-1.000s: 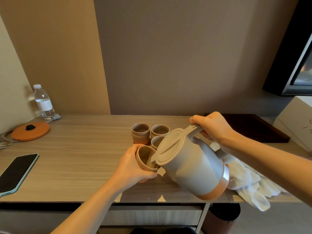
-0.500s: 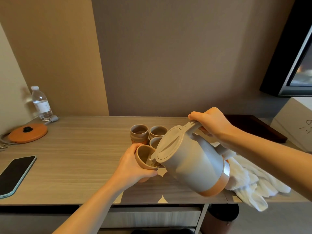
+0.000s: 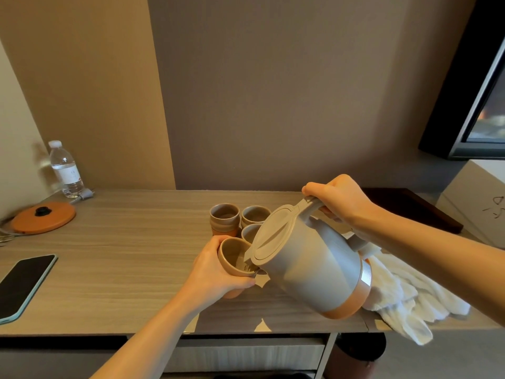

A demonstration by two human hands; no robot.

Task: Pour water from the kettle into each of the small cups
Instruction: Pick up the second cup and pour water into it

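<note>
Head view: our right hand [image 3: 340,199] grips the tilted kettle [image 3: 308,265] by its handle. Our left hand [image 3: 216,272] wraps the near cup [image 3: 235,257], leaning it under the spout to catch water.

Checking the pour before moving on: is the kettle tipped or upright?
Tipped. The kettle, gripped by the right hand, leans spout-down over the cup held by the left hand.

- Your left grip [image 3: 216,272] sits at the end of a bare forearm running up from bottom-left, thumb and fingers wrapped round the cup [image 3: 232,255].
- Your right grip [image 3: 340,199] is higher, with its forearm stretching in from the right edge. It's knuckles-up, fingers curled round the handle of the kettle [image 3: 314,269].
</note>
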